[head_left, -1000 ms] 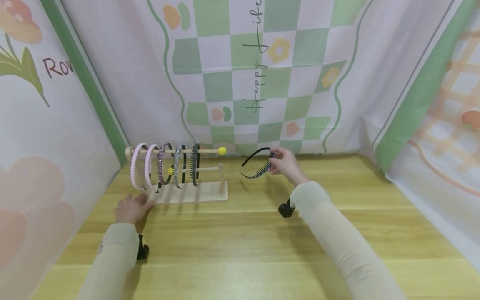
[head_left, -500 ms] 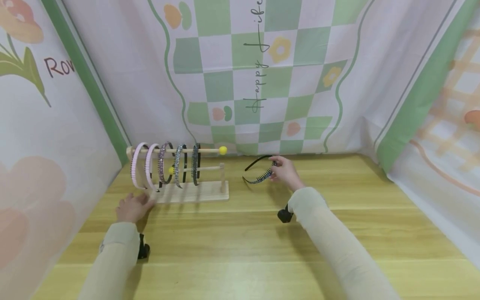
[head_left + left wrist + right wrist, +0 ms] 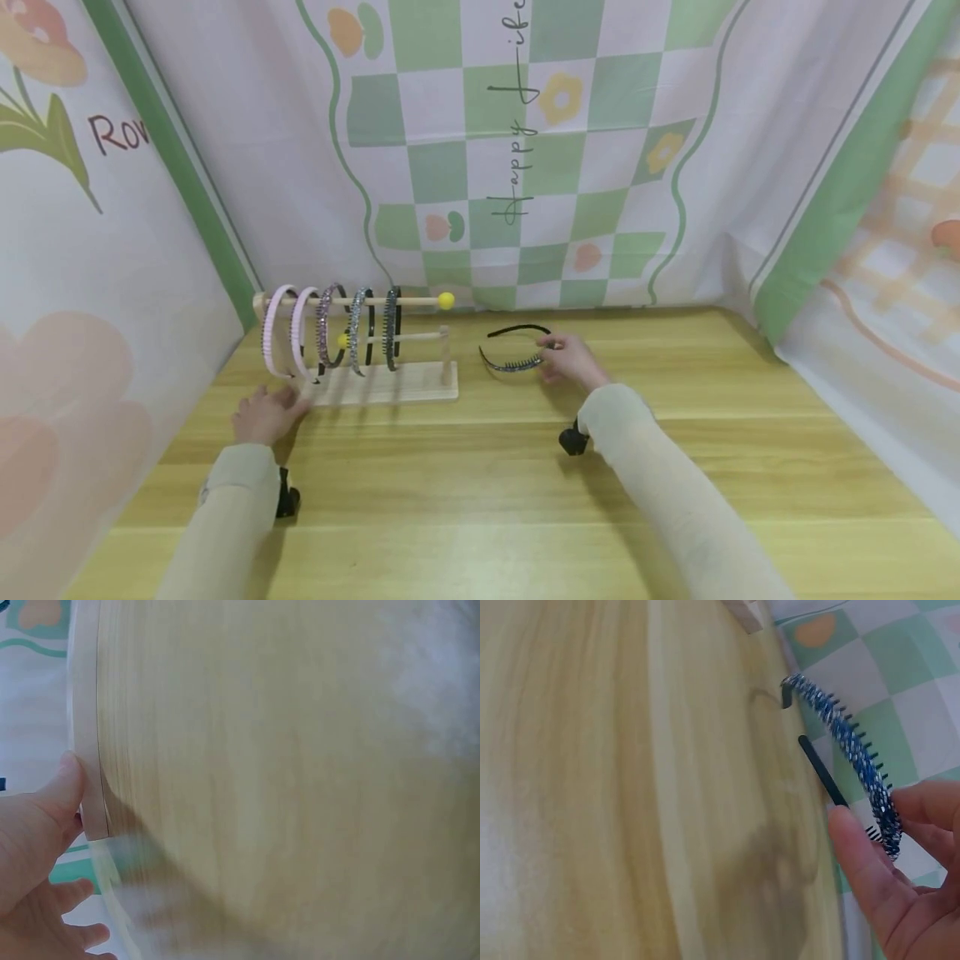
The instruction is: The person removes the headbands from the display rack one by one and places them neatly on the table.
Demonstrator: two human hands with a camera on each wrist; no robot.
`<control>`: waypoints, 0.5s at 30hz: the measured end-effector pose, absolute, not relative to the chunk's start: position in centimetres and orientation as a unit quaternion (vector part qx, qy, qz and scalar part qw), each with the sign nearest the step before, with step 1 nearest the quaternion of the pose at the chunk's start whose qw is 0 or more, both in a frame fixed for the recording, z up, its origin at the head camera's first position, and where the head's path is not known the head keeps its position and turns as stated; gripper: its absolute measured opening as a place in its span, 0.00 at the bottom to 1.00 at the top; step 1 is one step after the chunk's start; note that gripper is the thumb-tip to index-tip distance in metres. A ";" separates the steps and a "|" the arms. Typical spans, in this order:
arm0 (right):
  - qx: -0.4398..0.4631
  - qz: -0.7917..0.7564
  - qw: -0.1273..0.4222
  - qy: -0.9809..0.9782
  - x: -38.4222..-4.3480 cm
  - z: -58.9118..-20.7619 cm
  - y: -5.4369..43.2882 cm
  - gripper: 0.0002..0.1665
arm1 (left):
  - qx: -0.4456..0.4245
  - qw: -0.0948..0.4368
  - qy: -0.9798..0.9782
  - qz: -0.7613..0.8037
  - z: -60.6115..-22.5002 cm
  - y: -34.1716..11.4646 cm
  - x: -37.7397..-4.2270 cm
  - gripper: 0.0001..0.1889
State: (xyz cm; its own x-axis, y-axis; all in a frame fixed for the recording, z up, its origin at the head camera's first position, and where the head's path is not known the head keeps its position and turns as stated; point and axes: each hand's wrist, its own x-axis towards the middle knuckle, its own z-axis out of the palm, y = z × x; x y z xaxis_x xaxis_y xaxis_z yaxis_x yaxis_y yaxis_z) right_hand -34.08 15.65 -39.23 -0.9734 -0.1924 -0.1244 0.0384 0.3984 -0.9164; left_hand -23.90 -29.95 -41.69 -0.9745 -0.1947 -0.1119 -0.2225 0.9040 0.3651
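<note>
My right hand (image 3: 573,362) pinches a dark headband (image 3: 517,365) between thumb and fingers near its curved middle, close over the table. In the right wrist view the headband (image 3: 847,742) shows a blue and silver glittery outside and small comb teeth; its free ends point away from the hand (image 3: 915,870). My left hand (image 3: 266,415) touches the left front corner of a wooden headband stand's base (image 3: 382,385). In the left wrist view the thumb of that hand (image 3: 37,840) lies against the base edge (image 3: 88,735), with the other fingers spread loosely below.
Several headbands hang on the stand's upper rod (image 3: 416,302): pink ones (image 3: 273,333) at left, then glittery ones (image 3: 356,333) and a dark one (image 3: 390,329). A yellow ball (image 3: 446,301) caps the rod. A patterned curtain (image 3: 495,167) stands behind the wooden table (image 3: 450,492).
My right hand has lowered the headband towards the table and turned it flatter. The left hand and the stand have stayed in place.
</note>
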 end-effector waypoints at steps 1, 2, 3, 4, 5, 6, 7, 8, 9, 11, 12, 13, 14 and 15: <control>-0.049 -0.541 0.110 0.832 -34.0 -39.3 15.7 0.22 | -0.107 0.037 0.975 0.192 -41.7 -29.9 -23.9 0.39; -0.051 -0.537 0.114 0.834 -34.0 -39.4 15.7 0.22 | -0.108 0.037 0.975 0.191 -41.7 -29.9 -23.9 0.39; -0.053 -0.532 0.117 0.837 -33.9 -39.5 15.7 0.21 | -0.108 0.037 0.975 0.191 -41.7 -29.9 -23.9 0.38; -0.057 -0.529 0.120 0.838 -33.9 -39.5 15.7 0.21 | -0.108 0.037 0.975 0.191 -41.7 -29.9 -23.9 0.38; -0.059 -0.524 0.122 0.841 -33.9 -39.6 15.7 0.21 | -0.108 0.037 0.975 0.191 -41.7 -29.8 -23.9 0.38; -0.062 -0.519 0.123 0.844 -33.9 -39.7 15.7 0.21 | -0.109 0.038 0.975 0.190 -41.7 -29.8 -23.9 0.38; -0.064 -0.516 0.125 0.845 -33.9 -39.7 15.7 0.21 | -0.109 0.038 0.975 0.189 -41.7 -29.7 -23.9 0.38; -0.066 -0.513 0.127 0.846 -33.8 -39.7 15.6 0.21 | -0.109 0.038 0.975 0.188 -41.7 -29.7 -23.9 0.38; -0.066 -0.509 0.129 0.848 -33.8 -39.8 15.6 0.21 | -0.109 0.038 0.975 0.188 -41.7 -29.7 -23.9 0.38; -0.066 -0.505 0.134 0.850 -33.7 -39.9 15.4 0.19 | -0.109 0.038 0.976 0.187 -41.7 -29.7 -23.9 0.38; -0.065 -0.503 0.136 0.851 -33.7 -40.0 15.4 0.19 | -0.109 0.038 0.976 0.186 -41.8 -29.7 -23.9 0.38; -0.063 -0.501 0.139 0.852 -33.6 -40.1 15.3 0.18 | -0.109 0.038 0.976 0.185 -41.8 -29.8 -23.9 0.38; -0.064 -0.497 0.141 0.854 -33.6 -40.2 15.2 0.16 | -0.109 0.038 0.976 0.186 -41.8 -29.8 -23.9 0.38; -0.064 -0.494 0.141 0.856 -33.6 -40.3 15.1 0.15 | -0.109 0.038 0.976 0.186 -41.8 -29.8 -23.9 0.38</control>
